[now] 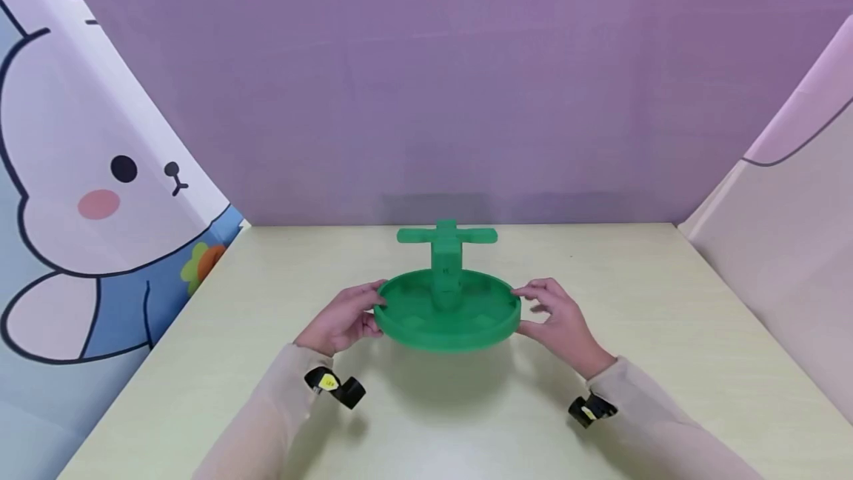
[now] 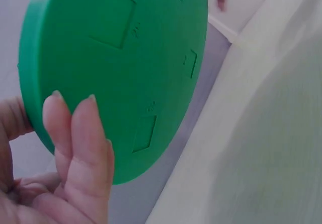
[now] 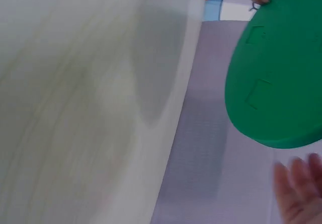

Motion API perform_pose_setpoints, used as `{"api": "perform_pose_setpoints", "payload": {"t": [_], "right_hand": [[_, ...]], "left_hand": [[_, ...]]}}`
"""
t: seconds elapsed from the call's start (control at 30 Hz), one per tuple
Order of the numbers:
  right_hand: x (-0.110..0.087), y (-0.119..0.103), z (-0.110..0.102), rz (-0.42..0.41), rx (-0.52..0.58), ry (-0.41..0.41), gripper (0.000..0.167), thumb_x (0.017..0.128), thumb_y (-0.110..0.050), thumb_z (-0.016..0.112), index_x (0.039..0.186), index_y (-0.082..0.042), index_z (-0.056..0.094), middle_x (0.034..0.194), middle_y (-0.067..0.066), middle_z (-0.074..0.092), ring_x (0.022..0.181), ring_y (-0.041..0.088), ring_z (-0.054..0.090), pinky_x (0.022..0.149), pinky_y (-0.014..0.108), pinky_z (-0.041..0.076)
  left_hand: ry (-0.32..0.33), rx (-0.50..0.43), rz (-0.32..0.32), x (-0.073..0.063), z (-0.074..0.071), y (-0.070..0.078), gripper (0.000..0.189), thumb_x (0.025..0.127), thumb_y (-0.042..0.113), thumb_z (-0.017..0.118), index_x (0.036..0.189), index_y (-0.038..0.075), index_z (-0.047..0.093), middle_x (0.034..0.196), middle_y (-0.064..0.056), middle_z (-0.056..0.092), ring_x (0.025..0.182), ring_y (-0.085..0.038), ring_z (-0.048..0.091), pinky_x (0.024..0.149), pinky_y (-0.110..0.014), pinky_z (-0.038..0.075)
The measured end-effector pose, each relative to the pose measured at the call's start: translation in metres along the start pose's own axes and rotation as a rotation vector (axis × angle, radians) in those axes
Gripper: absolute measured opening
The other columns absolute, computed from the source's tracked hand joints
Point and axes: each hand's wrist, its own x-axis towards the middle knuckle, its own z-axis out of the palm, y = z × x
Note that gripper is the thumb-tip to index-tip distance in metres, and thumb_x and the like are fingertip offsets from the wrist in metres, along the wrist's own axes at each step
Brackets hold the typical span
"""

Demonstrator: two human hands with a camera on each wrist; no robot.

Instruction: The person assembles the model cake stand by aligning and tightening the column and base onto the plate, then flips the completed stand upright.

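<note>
A green round tray (image 1: 409, 324) with a low rim is held above the table in the head view, its shadow on the surface beneath. From its middle rises a square green post (image 1: 446, 265) topped by a crossbar (image 1: 480, 235). My left hand (image 1: 343, 317) grips the left rim; in the left wrist view two fingers (image 2: 88, 138) press the underside, which bears raised rectangular outlines. At the opposite rim my right hand (image 1: 560, 324) pinches the edge between a fingertip and the thumb. Several other fingers (image 3: 297, 183) of it show blurred and apart from the tray in the right wrist view.
The pale table (image 1: 600, 272) ends at a purple back wall (image 1: 440, 95). A cloth panel with a cartoon rabbit (image 1: 100, 169) hangs on the left, and a pale panel (image 1: 793, 235) stands on the right. Both wrists carry small black cameras (image 1: 336, 385).
</note>
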Motion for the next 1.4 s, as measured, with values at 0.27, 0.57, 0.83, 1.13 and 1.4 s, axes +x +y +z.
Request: {"api": "perform_pose_setpoints", "payload": {"t": [0.27, 0.57, 0.83, 1.13, 1.4], "right_hand": [[0.007, -0.001, 0.010, -0.521, 0.089, 0.145, 0.040, 0.091, -0.031, 0.064, 0.092, 0.009, 0.066, 0.093, 0.018, 0.061, 0.091, 0.016, 0.059, 0.086, 0.014, 0.046], [0.016, -0.010, 0.018, -0.633, -0.256, 0.147, 0.026, 0.102, -0.020, 0.046, 0.095, 0.003, 0.057, 0.088, 0.012, 0.061, 0.076, 0.024, 0.059, 0.062, 0.032, 0.052], [0.015, -0.015, 0.016, -0.464, -0.250, 0.151, 0.033, 0.094, -0.025, 0.053, 0.096, 0.008, 0.057, 0.086, 0.014, 0.060, 0.077, 0.025, 0.058, 0.065, 0.034, 0.055], [0.013, -0.019, 0.003, -0.002, -0.036, 0.105, 0.035, 0.078, 0.017, 0.068, 0.110, 0.013, 0.055, 0.090, 0.016, 0.063, 0.081, 0.017, 0.059, 0.063, 0.025, 0.053], [0.017, -0.017, -0.010, 0.408, 0.275, -0.037, 0.032, 0.094, 0.004, 0.055, 0.124, 0.013, 0.048, 0.096, 0.018, 0.061, 0.080, 0.008, 0.058, 0.066, 0.024, 0.054]], "left_hand": [[0.000, -0.002, -0.001, -0.002, -0.003, 0.007, 0.057, 0.091, 0.007, 0.044, 0.143, -0.012, 0.030, 0.069, 0.002, 0.063, 0.050, -0.004, 0.057, 0.058, -0.021, 0.053], [0.009, -0.001, -0.046, -0.003, -0.006, 0.013, 0.042, 0.095, 0.013, 0.041, 0.132, -0.008, 0.043, 0.071, 0.002, 0.061, 0.050, -0.006, 0.057, 0.059, -0.023, 0.054], [0.096, -0.050, -0.074, 0.002, 0.004, 0.005, 0.027, 0.099, 0.026, 0.045, 0.083, 0.011, 0.062, 0.075, -0.002, 0.056, 0.054, -0.010, 0.053, 0.063, -0.028, 0.055], [0.110, 0.362, 0.002, 0.003, -0.005, -0.005, 0.051, 0.102, 0.041, 0.040, 0.111, -0.005, 0.061, 0.088, -0.008, 0.064, 0.064, -0.014, 0.061, 0.065, -0.033, 0.055], [-0.115, 0.494, 0.229, 0.003, -0.016, -0.014, 0.047, 0.092, 0.007, 0.063, 0.131, -0.010, 0.043, 0.114, -0.024, 0.063, 0.107, -0.033, 0.061, 0.087, -0.041, 0.050]]}}
